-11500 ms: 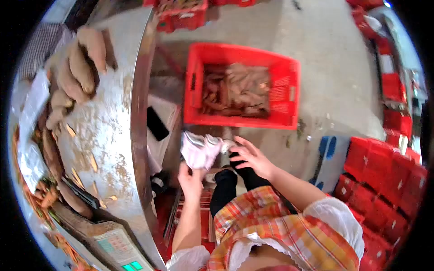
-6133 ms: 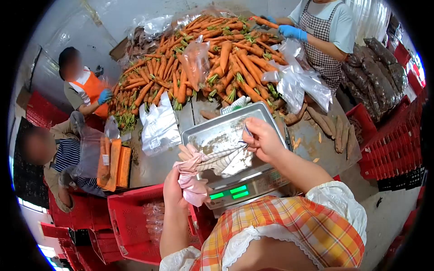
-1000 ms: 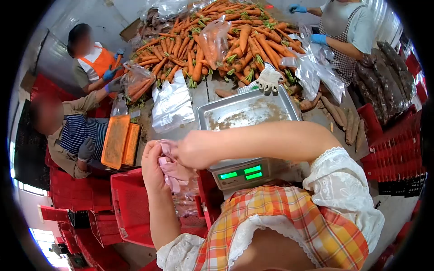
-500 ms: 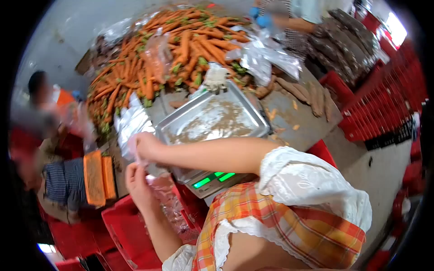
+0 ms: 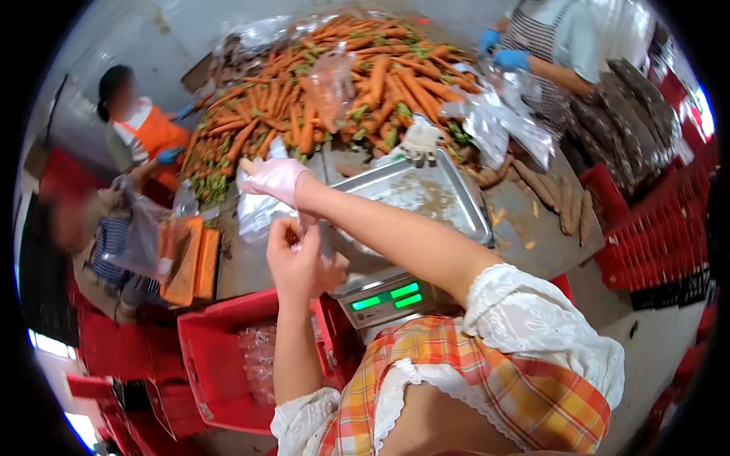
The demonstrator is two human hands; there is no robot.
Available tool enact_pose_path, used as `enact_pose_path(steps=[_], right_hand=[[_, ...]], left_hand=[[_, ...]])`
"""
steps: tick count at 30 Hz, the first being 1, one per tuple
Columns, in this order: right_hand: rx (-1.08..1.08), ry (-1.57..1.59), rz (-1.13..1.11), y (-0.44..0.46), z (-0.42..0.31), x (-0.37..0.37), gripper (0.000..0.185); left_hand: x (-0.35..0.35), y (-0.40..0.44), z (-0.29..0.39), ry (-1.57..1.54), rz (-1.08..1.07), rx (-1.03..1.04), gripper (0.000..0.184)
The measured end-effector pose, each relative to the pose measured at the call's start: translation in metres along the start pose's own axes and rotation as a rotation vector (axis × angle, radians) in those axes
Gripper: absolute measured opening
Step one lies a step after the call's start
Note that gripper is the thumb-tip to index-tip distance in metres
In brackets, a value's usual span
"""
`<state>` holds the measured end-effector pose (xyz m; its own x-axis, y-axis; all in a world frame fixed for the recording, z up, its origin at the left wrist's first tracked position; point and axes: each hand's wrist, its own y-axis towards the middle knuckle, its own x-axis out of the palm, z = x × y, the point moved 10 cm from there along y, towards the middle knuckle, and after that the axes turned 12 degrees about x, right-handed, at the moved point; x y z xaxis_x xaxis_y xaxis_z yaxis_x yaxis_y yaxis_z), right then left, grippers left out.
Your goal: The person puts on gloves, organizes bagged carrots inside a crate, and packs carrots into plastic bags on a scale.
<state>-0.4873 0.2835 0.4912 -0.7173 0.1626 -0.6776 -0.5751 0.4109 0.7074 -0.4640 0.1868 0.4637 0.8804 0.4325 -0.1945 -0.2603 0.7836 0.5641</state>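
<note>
A thin, pinkish plastic glove (image 5: 293,181) covers most of my right hand (image 5: 268,178), which reaches out over the table. One finger stretches out at its upper left; the others are partly hidden by the film. Just below, my left hand (image 5: 298,262) is closed in a pinch on the film hanging from the right wrist. Under my right hand lies a clear plastic bag (image 5: 258,216). Beside my right forearm stands a scale (image 5: 388,300) with lit green displays, carrying a dirt-smeared metal tray (image 5: 473,205). A whitish work glove (image 5: 420,140) rests at the tray's far edge.
Carrots (image 5: 372,83) are heaped across the table, with sweet-potato-like roots (image 5: 559,194) at right. A red crate (image 5: 228,334) holding clear plastic stands below my left arm. Orange blocks (image 5: 196,258) lie at left. Two people in blue gloves stand across the table; red crates (image 5: 654,228) stack at right.
The pink film now covers my right hand up to the wrist; before, it was around the fingers. Both hands moved up and right in view. A person at left came into clearer view.
</note>
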Motion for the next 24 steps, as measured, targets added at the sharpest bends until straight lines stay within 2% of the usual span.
enact_pose_path(steps=[2,4,5,6,7,8,9,11,12,14,16,18,20,21,22,24], right_hand=[[-0.019,-0.048,-0.349,0.002,-0.003,0.011,0.018],[0.576,0.079,-0.408,0.005,0.03,-0.004,0.02],[0.53,0.034,-0.485,0.002,0.028,-0.002,0.03],[0.442,-0.036,-0.214,-0.002,0.039,0.01,0.046],[0.479,-0.058,-0.31,-0.006,0.044,0.023,0.046],[0.516,-0.083,-0.407,-0.011,0.048,0.032,0.049],[0.507,-0.08,-0.407,-0.01,0.041,0.022,0.049],[0.446,-0.242,-0.574,-0.018,0.027,0.016,0.055],[0.422,-0.296,-0.628,-0.024,0.026,0.017,0.059],[0.123,-0.232,-0.537,-0.039,0.011,0.045,0.064],[-0.025,-0.204,-0.479,-0.036,0.001,0.034,0.066],[1.116,1.434,-0.427,-0.043,0.068,0.037,0.08],[0.961,1.93,-0.116,-0.016,0.091,0.006,0.086],[0.784,1.982,-0.008,-0.001,0.09,-0.02,0.086],[0.779,1.986,-0.002,0.003,0.082,-0.029,0.086],[0.492,2.307,-0.13,0.02,0.039,-0.05,0.089]], left_hand=[[-0.013,0.009,-0.005,-0.025,0.123,-0.045,0.01],[-0.022,0.011,-0.009,-0.058,0.236,-0.084,0.009],[-0.026,0.012,-0.003,0.088,0.253,-0.044,0.008],[-0.031,0.013,0.001,0.233,0.264,-0.007,0.007],[-0.034,0.018,0.009,0.502,0.243,0.105,0.014],[-0.035,0.021,0.004,0.507,0.251,0.106,0.014],[-0.033,0.025,0.014,0.607,0.264,0.239,0.015],[-0.019,0.033,0.047,0.734,0.301,0.469,0.012],[-0.01,0.037,0.053,0.735,0.303,0.471,0.012],[0.044,0.042,0.059,1.067,-0.047,0.561,0.006],[0.064,0.034,0.072,1.009,-0.092,0.589,0.005],[0.067,0.022,0.073,0.95,-0.137,0.619,0.004],[0.035,0.021,0.039,0.823,-0.008,0.328,0.009],[0.026,0.02,-0.002,0.655,-0.001,0.079,0.012],[0.033,0.023,-0.023,0.659,-0.005,0.084,0.012],[0.044,0.028,-0.056,-0.003,0.231,0.104,0.016]])
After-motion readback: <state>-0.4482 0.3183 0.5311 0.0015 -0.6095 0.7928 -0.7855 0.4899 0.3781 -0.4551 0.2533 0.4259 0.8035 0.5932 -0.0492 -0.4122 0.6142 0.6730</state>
